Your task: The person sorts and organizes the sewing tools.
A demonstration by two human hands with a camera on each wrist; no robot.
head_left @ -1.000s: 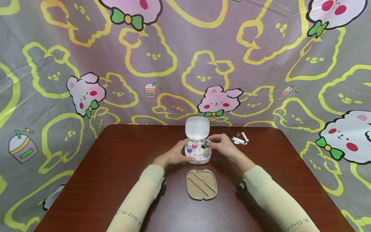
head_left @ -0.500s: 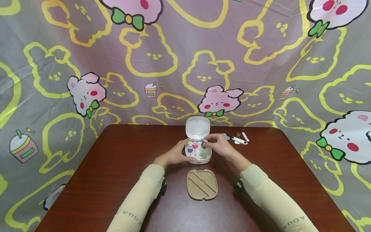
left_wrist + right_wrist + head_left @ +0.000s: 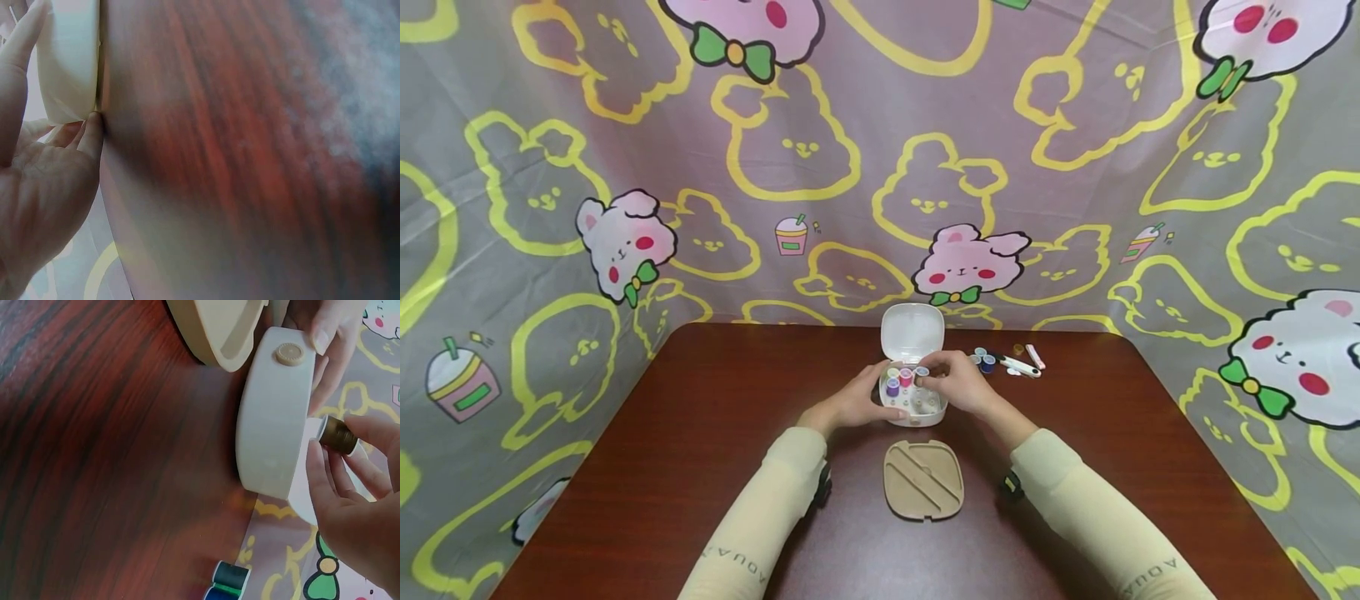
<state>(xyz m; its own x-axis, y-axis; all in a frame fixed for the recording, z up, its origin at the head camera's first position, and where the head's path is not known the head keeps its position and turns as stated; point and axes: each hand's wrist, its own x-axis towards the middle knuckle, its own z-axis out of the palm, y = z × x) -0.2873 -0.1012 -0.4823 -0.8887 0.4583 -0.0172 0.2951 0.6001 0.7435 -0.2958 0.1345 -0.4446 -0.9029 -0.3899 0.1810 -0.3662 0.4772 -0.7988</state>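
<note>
A white sewing box stands with its lid raised. My left hand grips it from the left side, thumb along the front rim; in the left wrist view the fingers touch the box's end. My right hand is over the box's right side and pinches a spool of brown thread, best seen in the right wrist view. Inside the box a purple spool and a pink spool stand upright on pegs, with a pale one behind. Several front pegs are bare.
A tan grooved tray lies in front of the box. Right of the box are dark blue spools, white-handled snips, a small amber item and a pink-white stick. A patterned curtain hangs behind the table.
My right hand has moved left over the box with the spool between its fingers, and the spools on the table beside it have come into view. My left hand has stayed put.
</note>
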